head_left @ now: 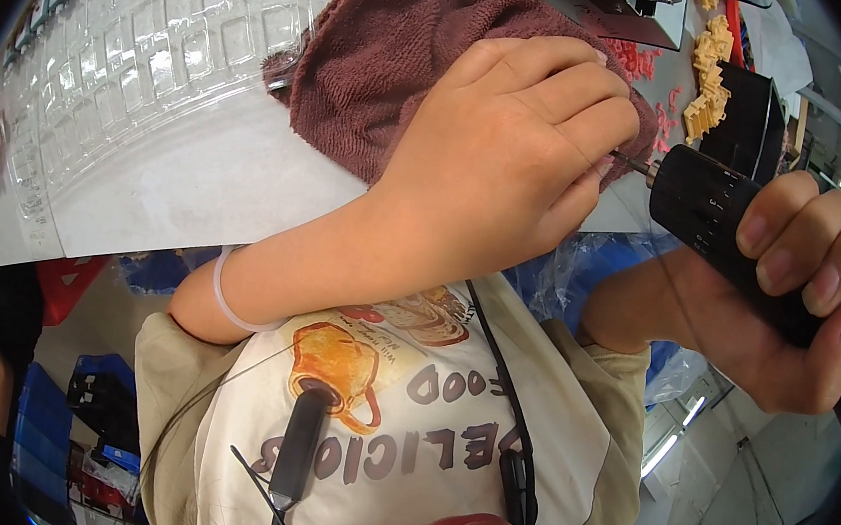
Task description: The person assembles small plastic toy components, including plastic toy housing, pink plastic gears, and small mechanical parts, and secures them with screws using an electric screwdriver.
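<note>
My left hand (526, 137) is closed over a crumpled brown towel (373, 58), with its fingers bent and pressed together. What they hold is hidden behind the knuckles. My right hand (805, 266) is wrapped around the black body of an electric screwdriver (706, 202), at the right. Its thin metal bit (634, 163) points left and reaches the fingertips of my left hand, where the tip is out of sight. The towel lies bunched on the white tabletop (178, 176), under and beyond my left hand.
A clear plastic tray with many pockets (175, 36) covers the table's left. Small red plastic pieces (638, 60), yellow plastic parts (709, 78) and a black box (748, 121) sit at the far right. A dark metal device (638, 2) stands at the back.
</note>
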`<state>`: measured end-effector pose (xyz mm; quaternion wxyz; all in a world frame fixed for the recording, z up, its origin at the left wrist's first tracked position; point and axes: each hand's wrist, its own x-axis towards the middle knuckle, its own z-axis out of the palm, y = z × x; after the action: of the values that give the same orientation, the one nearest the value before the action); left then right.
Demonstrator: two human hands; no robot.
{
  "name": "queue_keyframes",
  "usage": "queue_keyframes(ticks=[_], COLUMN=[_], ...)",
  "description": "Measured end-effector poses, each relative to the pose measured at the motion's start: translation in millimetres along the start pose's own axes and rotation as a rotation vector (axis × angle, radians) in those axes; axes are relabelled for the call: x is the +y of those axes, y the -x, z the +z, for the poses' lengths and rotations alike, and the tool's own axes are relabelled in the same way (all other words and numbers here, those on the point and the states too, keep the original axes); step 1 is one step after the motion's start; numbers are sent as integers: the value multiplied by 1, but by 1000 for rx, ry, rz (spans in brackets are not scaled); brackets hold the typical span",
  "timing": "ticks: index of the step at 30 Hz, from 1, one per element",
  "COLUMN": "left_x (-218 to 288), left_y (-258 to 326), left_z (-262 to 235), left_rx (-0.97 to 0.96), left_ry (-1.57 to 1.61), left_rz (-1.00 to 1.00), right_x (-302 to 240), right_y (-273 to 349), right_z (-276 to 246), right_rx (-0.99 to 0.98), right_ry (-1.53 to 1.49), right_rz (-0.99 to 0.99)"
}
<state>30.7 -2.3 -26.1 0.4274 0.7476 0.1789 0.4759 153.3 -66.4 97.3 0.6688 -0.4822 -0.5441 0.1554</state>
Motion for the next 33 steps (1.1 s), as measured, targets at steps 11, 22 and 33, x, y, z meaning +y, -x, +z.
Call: queue_keyframes(ticks=[11, 22, 33], left_x=[-6, -2, 30], left_y=[6, 4, 9], left_z=[6, -2, -18], left_rx=[52, -66, -391], left_ry=[39, -41, -727], left_rz=[-8, 19, 302], right_x=[-1, 0, -42], right_y=[6, 4, 20], right_z=[21, 3, -71], right_rx=[-45, -101, 144], right_ry=[27, -19, -251], right_rz=[174, 168, -44])
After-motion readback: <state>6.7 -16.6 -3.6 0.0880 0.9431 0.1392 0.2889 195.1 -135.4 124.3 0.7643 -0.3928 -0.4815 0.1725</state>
